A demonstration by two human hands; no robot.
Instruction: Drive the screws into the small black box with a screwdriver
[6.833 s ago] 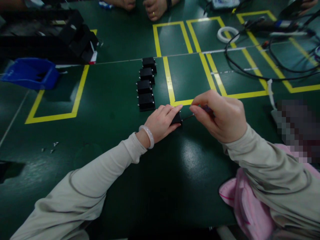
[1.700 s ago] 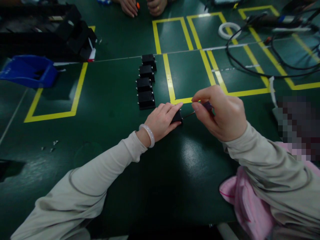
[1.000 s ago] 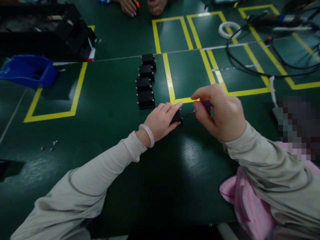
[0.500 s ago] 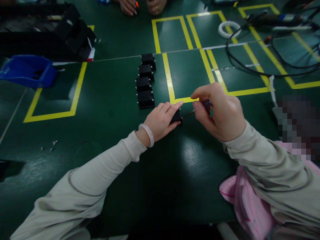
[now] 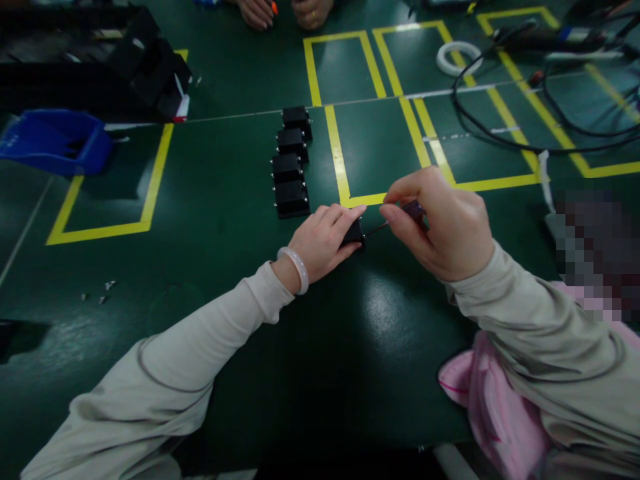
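My left hand (image 5: pixel 325 241) is closed over a small black block (image 5: pixel 355 233) and presses it against the green table (image 5: pixel 320 360). Most of that block is hidden under the fingers. In my right hand (image 5: pixel 443 223) is a screwdriver (image 5: pixel 413 211) with a dark handle. Its thin shaft points left, and the tip meets a screw on the block's right side. Beyond my left hand stands a row of several similar black blocks (image 5: pixel 291 193), with small shiny screws at their sides. A few loose screws (image 5: pixel 109 285) lie on the table at the left.
A blue bin (image 5: pixel 60 143) and a black rack (image 5: pixel 135 60) stand at the left. White tape roll (image 5: pixel 459 59) and black cables (image 5: pixel 500 133) lie at the right. Pink cloth (image 5: pixel 500 407) hangs near my right sleeve. Another person's hands (image 5: pixel 313 12) rest across the table.
My right hand's fingers have shifted slightly around the screwdriver handle, which looks turned a little. My left hand and the block stay in place.
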